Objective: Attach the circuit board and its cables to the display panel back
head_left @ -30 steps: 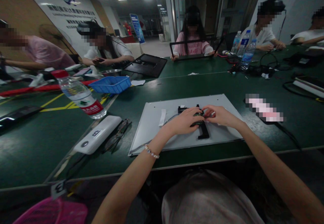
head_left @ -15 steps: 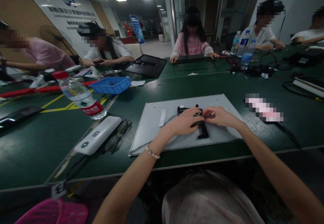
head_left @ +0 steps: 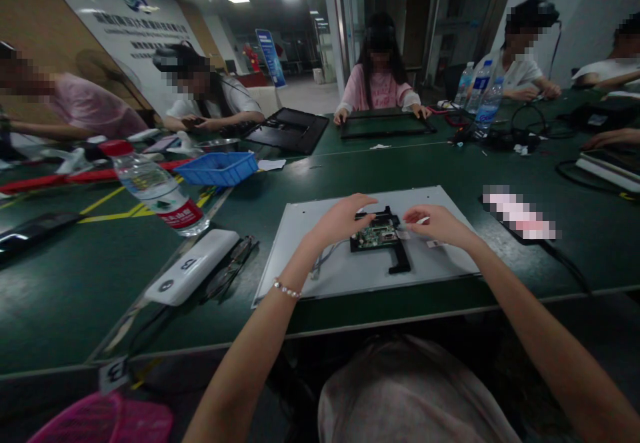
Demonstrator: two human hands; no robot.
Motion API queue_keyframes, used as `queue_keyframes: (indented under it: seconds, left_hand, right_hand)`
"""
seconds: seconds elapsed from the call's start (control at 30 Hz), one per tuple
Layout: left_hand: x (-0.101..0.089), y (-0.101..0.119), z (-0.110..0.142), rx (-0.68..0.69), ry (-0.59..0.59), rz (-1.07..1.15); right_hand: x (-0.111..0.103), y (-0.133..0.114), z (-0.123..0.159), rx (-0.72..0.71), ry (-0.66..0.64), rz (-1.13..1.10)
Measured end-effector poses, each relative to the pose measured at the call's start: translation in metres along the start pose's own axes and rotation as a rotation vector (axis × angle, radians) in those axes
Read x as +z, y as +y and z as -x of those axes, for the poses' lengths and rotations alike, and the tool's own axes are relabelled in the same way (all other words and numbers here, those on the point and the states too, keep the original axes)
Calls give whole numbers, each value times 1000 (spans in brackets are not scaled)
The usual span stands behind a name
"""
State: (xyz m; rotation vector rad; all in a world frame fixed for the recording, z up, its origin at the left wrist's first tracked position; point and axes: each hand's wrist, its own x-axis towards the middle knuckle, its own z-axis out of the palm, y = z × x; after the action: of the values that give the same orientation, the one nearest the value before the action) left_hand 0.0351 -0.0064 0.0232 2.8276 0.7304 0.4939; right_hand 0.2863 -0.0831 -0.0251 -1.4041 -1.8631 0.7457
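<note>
A green circuit board [head_left: 377, 235] lies on a black plastic bracket [head_left: 400, 256], which rests on a pale flat panel [head_left: 330, 283] in front of me. My left hand [head_left: 343, 221] hovers over the board's left side, open, with thumb and fingers apart. To the right of the bracket is my right hand [head_left: 437, 225], its fingers loosely curved and the thumb separate from them; I see nothing held in it. A small pale strip lies by its thumb tip. Grey cable [head_left: 323, 261] runs on the panel below my left wrist.
At left stand a water bottle [head_left: 160, 193], a white power bank [head_left: 193, 266], glasses [head_left: 233, 269] and a blue tray [head_left: 217, 168]. A phone-like object [head_left: 520, 216] with a cable lies right. Across the table a person holds a black frame [head_left: 387, 135]; other people sit around.
My left hand has lifted off the board and moved up and left, its fingers spreading. My right hand has parted from it slightly rightward. The person opposite has tilted the black frame into view.
</note>
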Motion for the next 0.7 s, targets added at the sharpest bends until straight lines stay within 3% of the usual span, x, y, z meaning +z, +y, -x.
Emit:
queue_keyframes:
  seconds: [0.2,0.7]
  left_hand:
    - [-1,-31,-9,-178,-113,-238]
    - [3,-42,-30,-197,-206,-261]
  right_hand:
    - [-1,2,-1,4,15,31]
    - [-1,4,-1,-14,8,48]
